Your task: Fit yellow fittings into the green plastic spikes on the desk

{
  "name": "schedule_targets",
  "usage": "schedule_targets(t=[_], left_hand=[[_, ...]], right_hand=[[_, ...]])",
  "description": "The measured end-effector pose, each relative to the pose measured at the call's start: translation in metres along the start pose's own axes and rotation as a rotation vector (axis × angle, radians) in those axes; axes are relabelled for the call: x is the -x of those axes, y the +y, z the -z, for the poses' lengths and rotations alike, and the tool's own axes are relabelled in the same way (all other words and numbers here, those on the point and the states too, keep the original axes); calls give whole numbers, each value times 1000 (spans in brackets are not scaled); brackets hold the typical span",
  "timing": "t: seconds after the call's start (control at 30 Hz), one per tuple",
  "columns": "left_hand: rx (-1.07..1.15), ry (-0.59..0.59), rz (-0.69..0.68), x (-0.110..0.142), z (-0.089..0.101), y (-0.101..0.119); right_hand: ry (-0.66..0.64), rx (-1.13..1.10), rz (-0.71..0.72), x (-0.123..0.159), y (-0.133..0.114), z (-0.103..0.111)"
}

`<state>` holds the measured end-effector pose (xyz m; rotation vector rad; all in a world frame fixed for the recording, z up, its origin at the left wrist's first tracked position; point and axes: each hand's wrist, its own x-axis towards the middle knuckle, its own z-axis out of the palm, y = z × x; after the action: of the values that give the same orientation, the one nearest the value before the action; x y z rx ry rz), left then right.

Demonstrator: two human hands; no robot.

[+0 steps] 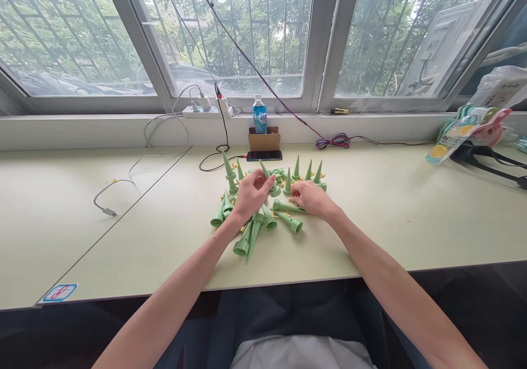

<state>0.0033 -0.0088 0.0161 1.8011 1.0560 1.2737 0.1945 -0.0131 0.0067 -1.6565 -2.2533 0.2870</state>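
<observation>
My left hand [252, 193] is closed round a green plastic watering spike [264, 167], whose tip points up and whose wider base shows past my thumb. My right hand [309, 196] has its fingertips pinched low over the pile, beside a standing green cone [287, 183]. A small yellow piece shows by those fingertips; whether they grip it I cannot tell. More green spikes lie in front of my hands, such as one with an open round end [294, 225]. Several others stand upright behind, some with small yellow valves [234, 166] at their sides.
Behind the pile, a phone [264, 155] leans at a cardboard box [264, 139] near a blue bottle [259, 115]. A white cable [109, 212] lies on the left of the table [411, 221]. Coiled wire [334, 140] and a black strap-like object [486, 157] are on the right.
</observation>
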Motion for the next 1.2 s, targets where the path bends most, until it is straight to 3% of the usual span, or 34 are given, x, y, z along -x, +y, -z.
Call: schedule_targets(t=[0.53, 0.97, 1.2], left_hand=[[-366, 89, -180, -1, -1, -6], [-394, 118, -195, -3, 1, -11], [-470, -21, -185, -3, 0, -23]], right_hand=[[-34, 1, -43, 1, -2, 1], [-32, 4, -21, 0, 0, -2], [-24, 3, 13, 0, 2, -3]])
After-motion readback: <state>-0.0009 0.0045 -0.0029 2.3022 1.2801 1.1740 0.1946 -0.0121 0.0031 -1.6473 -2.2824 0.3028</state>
